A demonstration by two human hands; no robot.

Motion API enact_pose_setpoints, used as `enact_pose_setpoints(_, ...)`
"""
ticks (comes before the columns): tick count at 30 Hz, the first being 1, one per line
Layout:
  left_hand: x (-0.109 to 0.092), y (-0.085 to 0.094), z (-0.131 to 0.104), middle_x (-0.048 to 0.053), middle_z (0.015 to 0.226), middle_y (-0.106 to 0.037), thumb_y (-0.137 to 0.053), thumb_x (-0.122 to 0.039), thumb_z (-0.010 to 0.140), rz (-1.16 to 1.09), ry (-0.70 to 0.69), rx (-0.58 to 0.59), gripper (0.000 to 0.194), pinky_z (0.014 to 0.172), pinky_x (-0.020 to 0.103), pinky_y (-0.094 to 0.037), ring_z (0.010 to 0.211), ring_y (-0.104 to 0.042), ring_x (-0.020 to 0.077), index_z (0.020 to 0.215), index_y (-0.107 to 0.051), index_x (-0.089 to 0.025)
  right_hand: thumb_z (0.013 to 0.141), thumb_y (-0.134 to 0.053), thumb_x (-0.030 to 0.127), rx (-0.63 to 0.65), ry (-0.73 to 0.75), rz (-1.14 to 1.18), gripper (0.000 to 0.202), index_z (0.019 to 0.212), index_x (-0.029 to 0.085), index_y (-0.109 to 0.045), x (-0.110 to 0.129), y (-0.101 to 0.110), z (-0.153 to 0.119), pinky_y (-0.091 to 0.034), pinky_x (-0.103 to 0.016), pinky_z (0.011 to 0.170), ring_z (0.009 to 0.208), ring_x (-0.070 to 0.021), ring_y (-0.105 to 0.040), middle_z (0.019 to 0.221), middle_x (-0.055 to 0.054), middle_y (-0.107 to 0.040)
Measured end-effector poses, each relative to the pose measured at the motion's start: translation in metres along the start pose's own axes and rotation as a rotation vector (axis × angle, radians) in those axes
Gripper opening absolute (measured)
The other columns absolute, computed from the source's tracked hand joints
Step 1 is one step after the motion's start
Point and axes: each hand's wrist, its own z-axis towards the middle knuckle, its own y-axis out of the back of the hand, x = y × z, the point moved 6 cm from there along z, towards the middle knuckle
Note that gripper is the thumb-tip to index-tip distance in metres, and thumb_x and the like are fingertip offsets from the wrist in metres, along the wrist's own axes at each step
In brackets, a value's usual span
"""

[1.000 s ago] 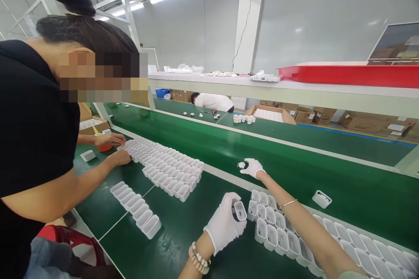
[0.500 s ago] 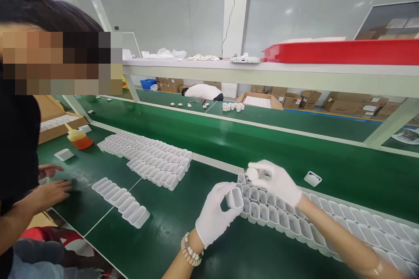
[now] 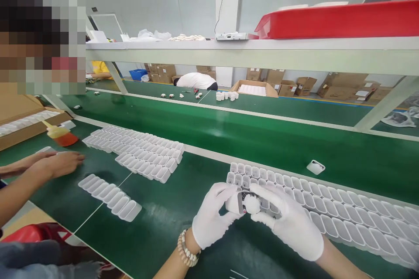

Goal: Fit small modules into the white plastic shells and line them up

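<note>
My left hand (image 3: 212,216), in a white glove with a beaded bracelet at the wrist, is closed around a small white plastic housing (image 3: 232,205). The housing is tilted, its open end facing right. Gloved too, my right hand (image 3: 291,222) pinches a small white round part (image 3: 252,204) with dark pieces at its edge. This part is right at the housing's mouth; I cannot tell how far inside it is. Behind and to the right of my hands stand rows of open white housings (image 3: 330,207), some with dark bits inside.
Another person's hands (image 3: 60,165) work at the left. Nearby are more white housings (image 3: 144,152), a short row of them (image 3: 109,196) and a bottle of orange liquid (image 3: 62,134). A single filled housing (image 3: 316,166) lies on the green belt (image 3: 216,128). A red tray (image 3: 340,22) sits on the shelf.
My right hand has come from the back row toward me, bringing the round part to the housing in my left hand. The view has shifted slightly, and the other person's hands have moved.
</note>
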Motion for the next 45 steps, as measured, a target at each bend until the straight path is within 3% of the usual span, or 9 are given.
enact_pose_setpoints(3,-0.002,0.0,0.0,0.007,0.114,-0.058,-0.072,-0.015,0.079,0.014,-0.023,0.001,0.055,0.089,0.039,-0.053,0.104,-0.058,0.0225,0.127,-0.048,-0.028,0.086,-0.062,0.029,-0.036,0.049,0.009,0.033,0.119,0.031,-0.056,0.006,0.004,-0.001,-0.06,-0.036,0.078,0.094,-0.0217,-0.068,0.108,-0.002,-0.07)
enact_pose_setpoints(10,-0.004,0.0,0.003,0.008,0.113,-0.058,-0.069,-0.015,0.081,0.029,-0.078,0.004,0.056,0.09,0.04,-0.052,0.105,-0.056,0.0231,0.131,-0.045,-0.027,0.09,-0.055,0.021,0.122,0.088,-0.16,0.012,0.095,0.029,-0.061,0.019,0.002,0.002,-0.057,-0.036,0.072,0.085,-0.0222,-0.067,0.1,-0.001,-0.069)
enact_pose_setpoints(19,-0.004,-0.002,0.002,0.008,0.112,-0.059,-0.068,-0.021,0.084,0.028,-0.086,0.045,0.051,0.09,0.04,-0.051,0.105,-0.056,0.0235,0.129,-0.045,-0.026,0.098,-0.036,0.021,0.138,0.143,-0.231,0.021,0.094,0.025,-0.056,0.023,-0.006,-0.001,-0.053,-0.035,0.069,0.084,-0.0216,-0.065,0.098,-0.004,-0.066)
enact_pose_setpoints(25,-0.005,-0.004,0.002,0.009,0.111,-0.06,-0.064,-0.03,0.088,0.024,-0.083,0.076,0.043,0.088,0.042,-0.052,0.103,-0.056,0.0238,0.127,-0.046,-0.026,0.096,-0.043,0.017,0.221,0.105,-0.211,0.013,0.094,0.025,-0.053,0.023,-0.01,-0.001,-0.05,-0.033,0.069,0.078,-0.0183,-0.06,0.091,-0.001,-0.062)
enact_pose_setpoints(32,-0.006,-0.006,0.002,0.009,0.111,-0.06,-0.064,-0.034,0.088,0.011,-0.088,0.063,0.043,0.087,0.042,-0.054,0.102,-0.058,0.0244,0.127,-0.048,-0.026,0.094,-0.047,0.015,0.218,0.106,-0.199,0.014,0.084,0.023,-0.051,0.027,-0.013,-0.001,-0.046,-0.032,0.065,0.07,-0.0172,-0.056,0.082,0.001,-0.059)
enact_pose_setpoints(37,-0.003,-0.005,-0.001,0.009,0.112,-0.06,-0.067,-0.034,0.085,-0.036,-0.068,0.041,0.045,0.088,0.04,-0.053,0.102,-0.059,0.0232,0.126,-0.049,-0.026,0.086,-0.061,0.015,0.189,0.128,-0.223,0.011,0.088,0.023,-0.054,0.032,-0.011,0.003,-0.05,-0.034,0.065,0.073,-0.0198,-0.06,0.087,-0.001,-0.064)
enact_pose_setpoints(39,-0.002,-0.005,-0.002,0.008,0.112,-0.06,-0.07,-0.033,0.083,-0.056,-0.044,0.03,0.046,0.088,0.04,-0.053,0.102,-0.059,0.0229,0.124,-0.051,-0.027,0.08,-0.07,0.02,0.184,0.164,-0.25,0.027,0.102,0.023,-0.055,0.035,-0.01,0.004,-0.053,-0.037,0.067,0.079,-0.0234,-0.063,0.098,-0.004,-0.067)
enact_pose_setpoints(42,-0.001,-0.002,-0.002,0.006,0.112,-0.061,-0.073,-0.028,0.081,-0.098,0.005,0.003,0.044,0.09,0.04,-0.053,0.102,-0.06,0.0226,0.12,-0.053,-0.027,0.07,-0.08,0.026,0.147,0.196,-0.287,0.07,0.13,0.022,-0.044,0.038,-0.012,0.001,-0.057,-0.044,0.074,0.092,-0.0306,-0.065,0.117,-0.012,-0.064)
enact_pose_setpoints(45,0.0,0.001,-0.002,0.006,0.111,-0.062,-0.073,-0.026,0.08,-0.109,0.056,-0.049,0.042,0.089,0.041,-0.054,0.102,-0.062,0.0231,0.117,-0.054,-0.026,0.073,-0.077,0.026,0.066,0.14,-0.27,0.077,0.138,0.02,-0.035,0.034,-0.02,-0.008,-0.058,-0.046,0.077,0.098,-0.0319,-0.066,0.118,-0.014,-0.065)
